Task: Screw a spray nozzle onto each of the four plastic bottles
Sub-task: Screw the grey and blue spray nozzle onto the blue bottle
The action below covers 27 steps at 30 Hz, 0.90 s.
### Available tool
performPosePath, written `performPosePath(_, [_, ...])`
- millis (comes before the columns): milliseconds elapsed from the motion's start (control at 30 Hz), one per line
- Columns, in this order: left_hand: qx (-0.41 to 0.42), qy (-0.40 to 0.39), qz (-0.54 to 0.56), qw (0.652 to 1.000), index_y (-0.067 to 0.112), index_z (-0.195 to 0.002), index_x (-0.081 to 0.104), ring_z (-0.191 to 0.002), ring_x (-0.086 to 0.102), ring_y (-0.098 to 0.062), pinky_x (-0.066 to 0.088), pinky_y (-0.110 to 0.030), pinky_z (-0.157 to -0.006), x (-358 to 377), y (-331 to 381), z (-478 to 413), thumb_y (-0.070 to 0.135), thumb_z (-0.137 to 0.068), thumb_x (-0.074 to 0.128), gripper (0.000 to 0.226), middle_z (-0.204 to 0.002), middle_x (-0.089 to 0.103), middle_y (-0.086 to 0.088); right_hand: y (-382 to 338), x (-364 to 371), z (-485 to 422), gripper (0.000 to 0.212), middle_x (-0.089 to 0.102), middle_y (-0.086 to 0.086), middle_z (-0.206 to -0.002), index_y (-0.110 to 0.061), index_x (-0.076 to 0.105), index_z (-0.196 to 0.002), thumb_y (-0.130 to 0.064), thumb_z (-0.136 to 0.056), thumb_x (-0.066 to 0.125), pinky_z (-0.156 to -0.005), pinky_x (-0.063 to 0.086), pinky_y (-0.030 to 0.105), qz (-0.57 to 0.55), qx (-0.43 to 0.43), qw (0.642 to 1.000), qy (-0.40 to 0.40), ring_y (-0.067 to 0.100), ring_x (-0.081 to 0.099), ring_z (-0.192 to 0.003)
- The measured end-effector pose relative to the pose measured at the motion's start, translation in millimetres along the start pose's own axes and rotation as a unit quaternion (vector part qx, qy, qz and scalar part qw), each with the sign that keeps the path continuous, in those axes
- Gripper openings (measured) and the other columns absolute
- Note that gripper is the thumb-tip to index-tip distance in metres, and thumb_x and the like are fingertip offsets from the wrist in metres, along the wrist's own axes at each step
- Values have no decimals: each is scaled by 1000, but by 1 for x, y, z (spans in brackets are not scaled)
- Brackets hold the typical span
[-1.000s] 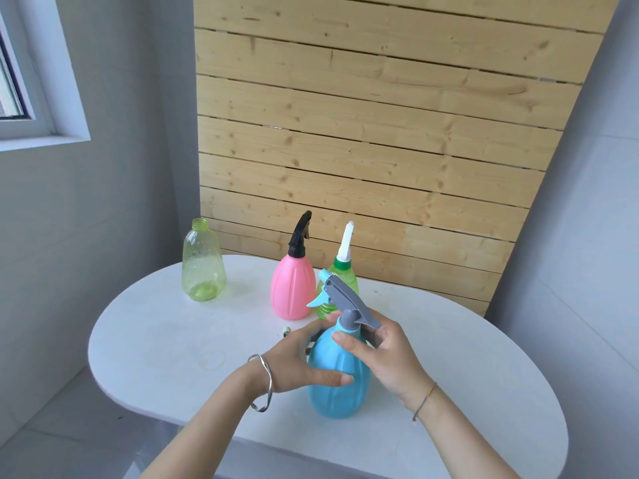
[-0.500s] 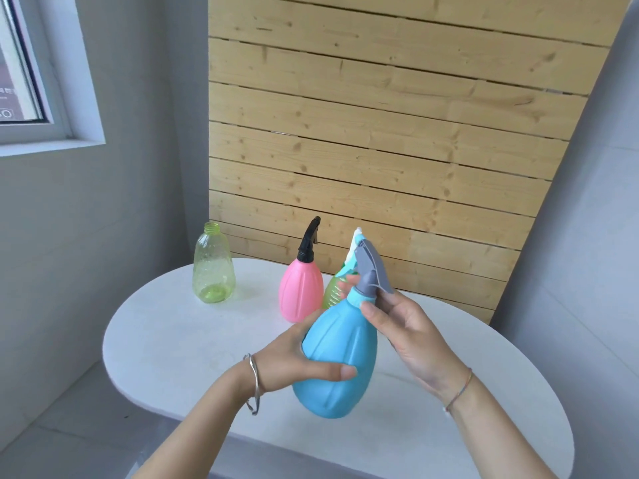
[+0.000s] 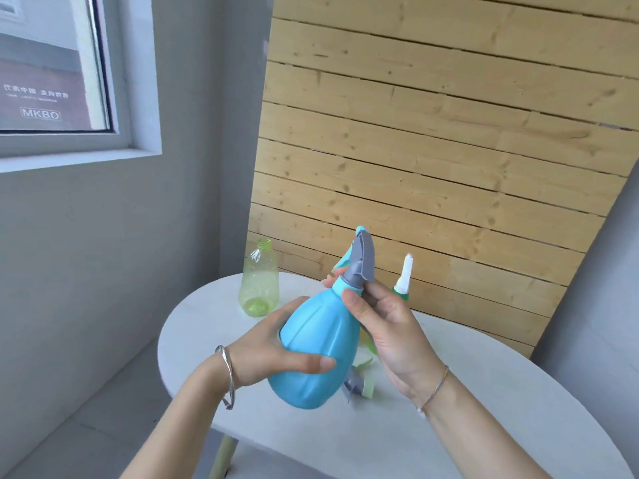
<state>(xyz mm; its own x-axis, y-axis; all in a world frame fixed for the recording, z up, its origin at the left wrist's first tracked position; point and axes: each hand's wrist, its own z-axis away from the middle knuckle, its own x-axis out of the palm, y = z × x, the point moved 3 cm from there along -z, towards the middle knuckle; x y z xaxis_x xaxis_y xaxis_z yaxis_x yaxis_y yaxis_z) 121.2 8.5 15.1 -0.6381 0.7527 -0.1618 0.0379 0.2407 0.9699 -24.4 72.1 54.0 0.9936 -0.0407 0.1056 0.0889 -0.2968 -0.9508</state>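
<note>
A blue bottle is held tilted above the white table. My left hand grips its body from the left. My right hand pinches the collar under its grey and blue spray nozzle. A clear yellow-green bottle with no nozzle stands at the table's back left. A green bottle's white-tipped nozzle shows behind my right hand. A loose grey and pale green nozzle lies on the table under the blue bottle. The pink bottle is hidden.
A wooden slat panel leans against the wall behind the table. A window is at upper left. The grey floor lies to the left below the table edge.
Both hands have lifted the blue bottle off the table and tilted it more. The view has swung, and the pink bottle is now hidden behind the blue one.
</note>
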Motion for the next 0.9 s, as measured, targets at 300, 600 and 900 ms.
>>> performPosePath(300, [-2, 148, -12, 989, 43, -116, 55, -96, 68, -8, 54, -19, -73, -56, -24, 6, 56, -59, 76, 62, -109, 69, 10, 10, 27, -51, 28, 70, 6, -112, -6, 61, -114, -3, -86, 60, -92, 51, 18, 34, -10, 999, 34, 4, 67, -102])
performPosePath(600, [-137, 322, -104, 931, 26, -111, 56, -90, 62, -11, 43, -17, -57, -100, -72, 9, 35, -88, 58, 24, -109, 63, 4, 46, 5, -119, 23, 69, -11, -94, -28, 64, -90, -7, -83, 68, -84, 49, 16, 144, -23, 979, 143, 3, 65, -88])
performPosePath(900, [-141, 329, -152, 921, 29, -107, 57, -86, 62, -5, 43, -18, -54, -110, -80, 5, 36, -89, 57, 19, -97, 62, 12, 97, -4, -147, 23, 67, -4, -97, -26, 61, -92, -5, -84, 65, -94, 47, 29, 208, 14, 967, 147, 15, 63, -97])
